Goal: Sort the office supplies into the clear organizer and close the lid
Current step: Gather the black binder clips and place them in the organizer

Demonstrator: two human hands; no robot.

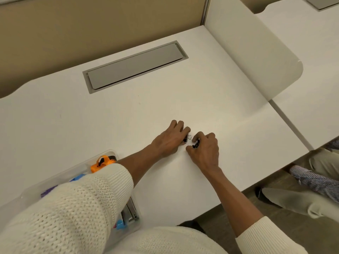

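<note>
Both hands rest on the white desk (165,99) near its middle right. My left hand (169,139) pinches a small black binder clip (187,138) with wire handles at its fingertips. My right hand (206,149) is curled around another small black binder clip (196,144), close beside the first. The clear organizer (58,177) sits at the lower left, mostly hidden under my left sleeve. In it I see an orange tape dispenser (103,163), blue and purple items, and a grey stapler (131,211). Its lid is not visible.
A grey cable hatch (135,66) is set into the desk at the back. A white divider panel (256,52) stands along the right side. Another person's legs and striped sleeve (311,180) are beyond the desk's right edge.
</note>
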